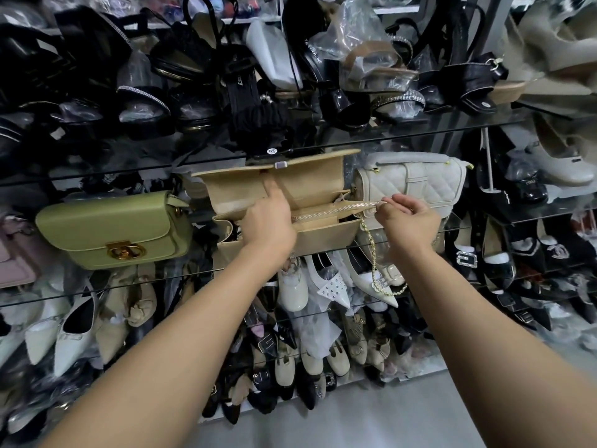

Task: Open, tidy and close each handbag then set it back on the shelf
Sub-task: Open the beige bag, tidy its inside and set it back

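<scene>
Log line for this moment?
beige handbag: flap up | left hand: holds it | right hand: pinches zip pull | green handbag, white handbag: shelved

Mouth of tan bag (290, 189): zip strip (336, 212) stretched across toward 3 o'clock, pinched in right grip (410, 218).
9 o'clock: slim gap, then green bag (109, 227).
3 o'clock: white bag (416, 182) just beside.
12 o'clock: glass shelf (420, 133) heaped with black sandals (258, 101).
6 o'clock: chain (373, 268) dangling over pale shoes (323, 286).

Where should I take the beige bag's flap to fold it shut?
Pinch the flap by its top edge beside the clasp, coming from above. It stands raised, that edge exposed; the left hand touches its inner face, the right hand pinches the zipper pull.
</scene>
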